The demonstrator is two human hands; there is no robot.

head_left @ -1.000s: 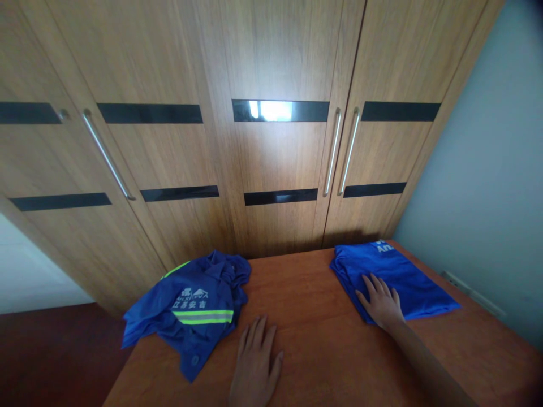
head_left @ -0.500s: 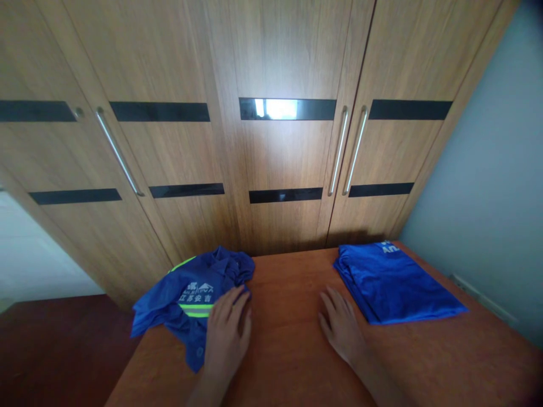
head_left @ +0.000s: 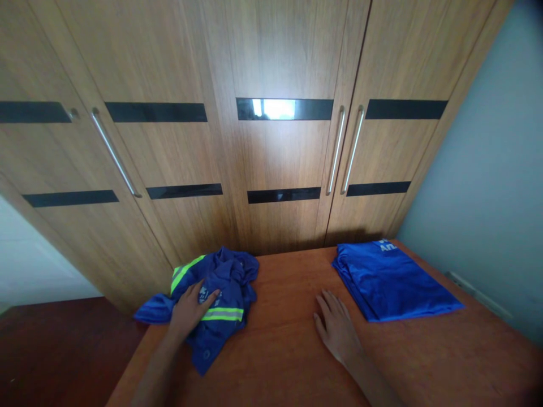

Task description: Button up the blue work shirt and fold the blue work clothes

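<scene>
A crumpled dark-blue work jacket (head_left: 231,282) with yellow-green reflective strips and white lettering lies at the left of the table. My left hand (head_left: 189,311) rests on its left part, covering some of the lettering. The thumb points to the right, apart from the fingers, and no fold is visibly pinched. On the bare tabletop, my right hand (head_left: 339,333) lies palm down with its fingers stretched out, holding nothing. To its right is a neatly folded bright-blue garment (head_left: 394,282) with white letters at its far edge, which the hand does not touch.
The reddish-brown wooden table (head_left: 288,316) stands against a wood-grain wardrobe (head_left: 284,152) with black strips and metal handles. A pale wall (head_left: 479,186) rises at the right. Beyond the table's left edge is a dark-red surface (head_left: 63,345).
My left hand has moved left, from the jacket's right side onto its left part. The jacket has shifted slightly right and bunched up, showing more of a strip. My right hand has barely moved.
</scene>
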